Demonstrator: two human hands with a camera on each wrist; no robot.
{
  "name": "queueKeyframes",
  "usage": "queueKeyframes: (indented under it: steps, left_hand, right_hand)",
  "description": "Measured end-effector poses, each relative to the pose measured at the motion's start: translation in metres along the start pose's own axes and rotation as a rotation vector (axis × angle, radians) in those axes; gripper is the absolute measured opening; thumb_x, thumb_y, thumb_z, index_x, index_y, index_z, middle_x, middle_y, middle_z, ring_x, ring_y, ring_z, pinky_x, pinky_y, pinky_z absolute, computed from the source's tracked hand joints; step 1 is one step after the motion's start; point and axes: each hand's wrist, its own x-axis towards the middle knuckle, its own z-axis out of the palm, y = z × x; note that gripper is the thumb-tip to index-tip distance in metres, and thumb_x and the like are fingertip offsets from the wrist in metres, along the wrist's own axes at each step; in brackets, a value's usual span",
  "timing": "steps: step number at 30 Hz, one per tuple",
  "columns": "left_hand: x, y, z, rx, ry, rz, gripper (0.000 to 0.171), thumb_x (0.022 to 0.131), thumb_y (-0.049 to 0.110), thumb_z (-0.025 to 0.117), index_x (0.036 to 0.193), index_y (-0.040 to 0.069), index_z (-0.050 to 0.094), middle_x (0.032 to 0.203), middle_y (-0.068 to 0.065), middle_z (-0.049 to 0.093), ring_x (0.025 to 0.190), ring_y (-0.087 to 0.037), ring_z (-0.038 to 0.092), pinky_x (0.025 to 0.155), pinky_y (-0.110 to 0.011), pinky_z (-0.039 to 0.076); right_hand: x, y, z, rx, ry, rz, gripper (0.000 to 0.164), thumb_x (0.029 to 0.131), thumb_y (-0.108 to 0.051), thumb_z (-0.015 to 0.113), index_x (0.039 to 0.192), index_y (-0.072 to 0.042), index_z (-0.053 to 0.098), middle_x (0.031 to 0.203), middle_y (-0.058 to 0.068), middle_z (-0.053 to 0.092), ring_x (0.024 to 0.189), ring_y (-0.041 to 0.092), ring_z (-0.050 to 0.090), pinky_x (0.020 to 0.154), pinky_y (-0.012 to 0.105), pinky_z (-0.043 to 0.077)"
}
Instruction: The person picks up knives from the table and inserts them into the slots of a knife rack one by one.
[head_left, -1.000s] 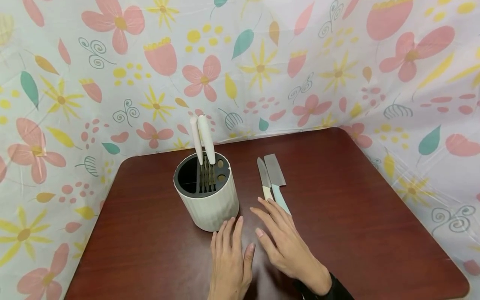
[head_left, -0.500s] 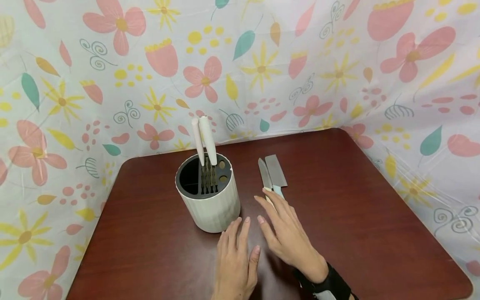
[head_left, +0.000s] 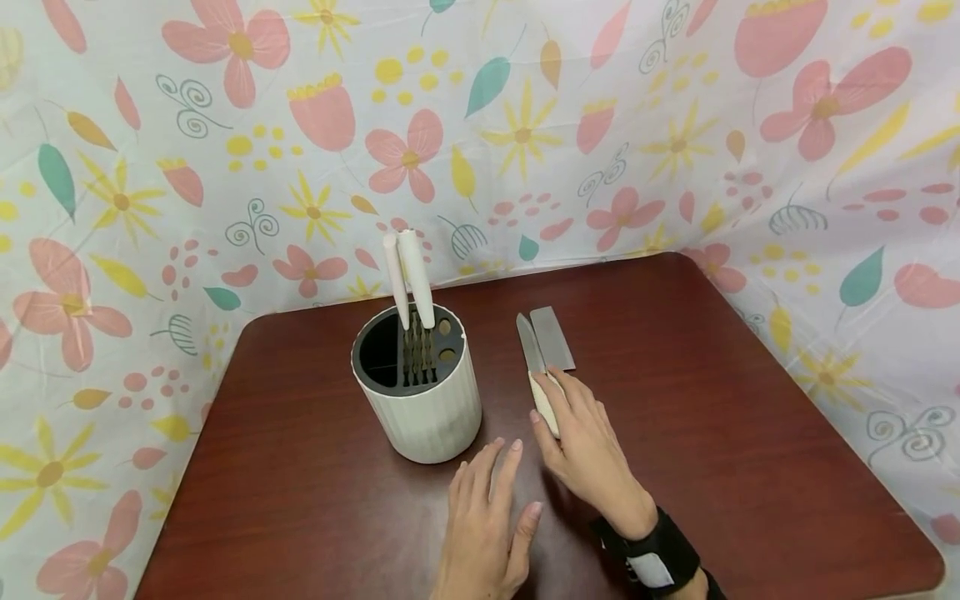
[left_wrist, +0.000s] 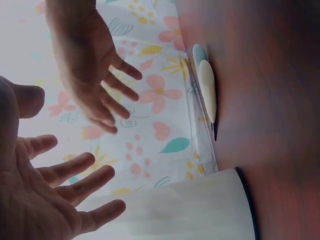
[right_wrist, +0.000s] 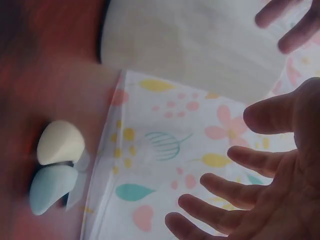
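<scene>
A knife with a cream handle [head_left: 542, 404] lies on the table beside a cleaver [head_left: 552, 337]; the cleaver's light blue handle [right_wrist: 52, 187] is hidden under my right hand in the head view. My right hand [head_left: 588, 454] hovers over both handles with its fingers spread, and the right wrist view shows them apart from it. My left hand [head_left: 483, 529] is held with straight fingers near the front of a white ribbed knife block [head_left: 427, 425], holding nothing. Two knives with a white handle [head_left: 417, 279] and a pale pink handle [head_left: 396, 283] stand in the block's slots.
The dark reddish-brown table [head_left: 712, 433] has rounded corners. Behind it hangs a flowered cloth [head_left: 480, 125]. The block's black top has an open compartment [head_left: 377, 354] on its left and two round holes on its right.
My right hand has moved right and forward over the knife handles, covering the blue one. My left hand has shifted right, away from the block. The knives and block have stayed put.
</scene>
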Motion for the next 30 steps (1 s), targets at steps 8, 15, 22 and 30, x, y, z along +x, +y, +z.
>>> queueKeyframes:
  steps: [8, 15, 22, 30]
  left_hand:
    - [0.000, -0.001, 0.000, -0.029, 0.010, 0.077, 0.054, 0.107, 0.041, 0.044, 0.151, 0.010, 0.047, 0.142, -0.011, 0.057, 0.127, -0.026, 0.059, 0.094, -0.055, 0.051]
    - [-0.002, 0.000, 0.000, -0.054, -0.001, 0.107, 0.054, 0.105, 0.039, 0.048, 0.151, 0.009, 0.047, 0.142, -0.012, 0.058, 0.124, -0.025, 0.060, 0.092, -0.055, 0.053]
    - [-0.002, 0.002, 0.000, -0.053, -0.014, 0.114, 0.053, 0.108, 0.041, 0.042, 0.151, 0.010, 0.047, 0.141, -0.011, 0.058, 0.123, -0.024, 0.060, 0.091, -0.054, 0.054]
    - [-0.001, 0.003, 0.000, -0.068, -0.026, 0.151, 0.053, 0.107, 0.040, 0.045, 0.151, 0.011, 0.047, 0.141, -0.010, 0.058, 0.121, -0.024, 0.060, 0.093, -0.049, 0.053]
  right_hand:
    - [0.002, 0.015, 0.005, -0.042, -0.026, 0.077, 0.056, 0.097, -0.019, 0.066, 0.149, -0.009, 0.047, 0.148, 0.023, 0.050, 0.133, 0.044, 0.051, 0.087, 0.061, 0.050]
    - [-0.001, 0.023, 0.009, -0.066, -0.073, 0.129, 0.059, 0.096, -0.020, 0.068, 0.149, -0.007, 0.046, 0.147, 0.023, 0.050, 0.131, 0.046, 0.052, 0.087, 0.063, 0.050]
    - [-0.004, 0.029, 0.014, -0.067, -0.130, 0.209, 0.064, 0.094, -0.021, 0.071, 0.151, -0.008, 0.044, 0.147, 0.024, 0.049, 0.132, 0.048, 0.050, 0.094, 0.066, 0.047]
    - [-0.003, 0.033, 0.020, -0.097, -0.123, 0.236, 0.067, 0.089, -0.022, 0.076, 0.147, -0.003, 0.048, 0.137, 0.028, 0.056, 0.122, 0.051, 0.056, 0.092, 0.067, 0.049]
